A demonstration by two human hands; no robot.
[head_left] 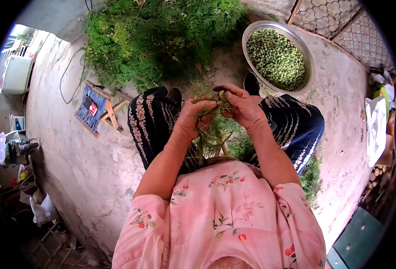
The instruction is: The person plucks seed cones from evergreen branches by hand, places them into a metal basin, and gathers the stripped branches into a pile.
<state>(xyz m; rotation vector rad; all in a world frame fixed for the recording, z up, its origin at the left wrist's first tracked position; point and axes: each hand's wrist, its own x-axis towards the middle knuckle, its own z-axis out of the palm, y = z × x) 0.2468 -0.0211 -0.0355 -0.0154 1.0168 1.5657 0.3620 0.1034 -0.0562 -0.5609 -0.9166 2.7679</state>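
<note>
Sprigs (210, 132) are held by the curled left hand (192, 117) and pinched by the right hand (245, 107). At the hands' two o'clock, a bowl (311, 60) can be seen.

On the concrete floor (68, 157) are located conifer branches (162, 40), a metal basin (309, 67) of green cones (276, 58), a woven-seat stool (84, 115) and a cable (60, 83).
</note>
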